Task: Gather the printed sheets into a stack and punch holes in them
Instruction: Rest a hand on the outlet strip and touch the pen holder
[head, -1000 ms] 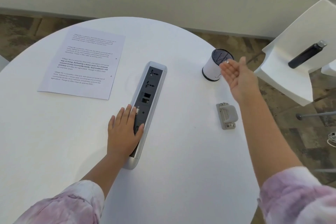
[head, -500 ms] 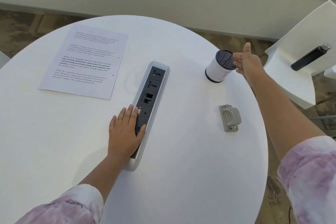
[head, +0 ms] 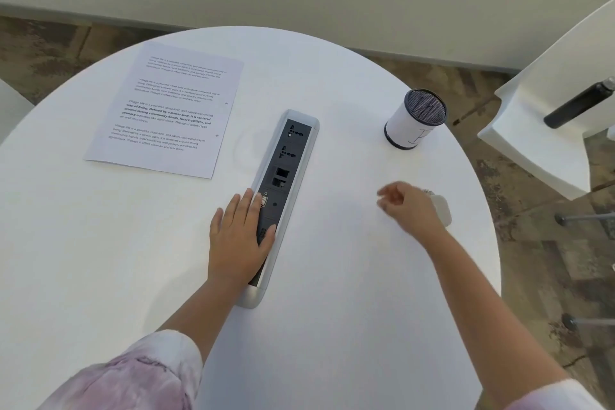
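Printed sheets (head: 166, 108): flat, far left on desk (head: 332, 326), long axis near–far. Hole punch (head: 441, 210): right edge, just behind our right hand (head: 411, 206), fingers loosely curled, empty. Left hand (head: 238, 236): nearer sheets, fingers flat on socket strip (head: 284, 176).

White round table (head: 332, 326), socket strip (head: 286, 176), mesh cup (head: 412, 123), chair (head: 545, 130), black bottle (head: 579, 105)

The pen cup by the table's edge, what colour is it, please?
White pen cup with a dark rim, head view.
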Action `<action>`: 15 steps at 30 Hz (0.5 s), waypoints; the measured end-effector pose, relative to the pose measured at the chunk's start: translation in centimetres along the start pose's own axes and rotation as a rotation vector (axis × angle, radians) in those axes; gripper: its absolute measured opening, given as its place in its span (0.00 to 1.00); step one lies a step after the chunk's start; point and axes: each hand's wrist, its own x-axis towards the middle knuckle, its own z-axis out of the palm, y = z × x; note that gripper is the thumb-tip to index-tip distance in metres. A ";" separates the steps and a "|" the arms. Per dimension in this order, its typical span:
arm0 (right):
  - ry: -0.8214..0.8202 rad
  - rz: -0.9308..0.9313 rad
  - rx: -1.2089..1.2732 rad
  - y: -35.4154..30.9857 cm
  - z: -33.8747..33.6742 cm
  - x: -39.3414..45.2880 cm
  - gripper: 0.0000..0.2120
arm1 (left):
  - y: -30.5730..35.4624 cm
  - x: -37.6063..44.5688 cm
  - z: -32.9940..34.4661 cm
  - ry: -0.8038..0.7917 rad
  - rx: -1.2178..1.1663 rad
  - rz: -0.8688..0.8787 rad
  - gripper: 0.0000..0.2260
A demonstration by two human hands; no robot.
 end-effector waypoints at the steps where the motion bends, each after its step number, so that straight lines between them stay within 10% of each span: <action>1: -0.031 0.027 -0.001 0.7 0.7 -0.6 0.04 | 0.0 0.0 0.0 -0.001 0.002 0.002 0.28; 15: 0.059 0.092 -0.078 3.6 4.1 -4.3 0.06 | 0.0 0.0 0.0 0.005 0.011 0.005 0.28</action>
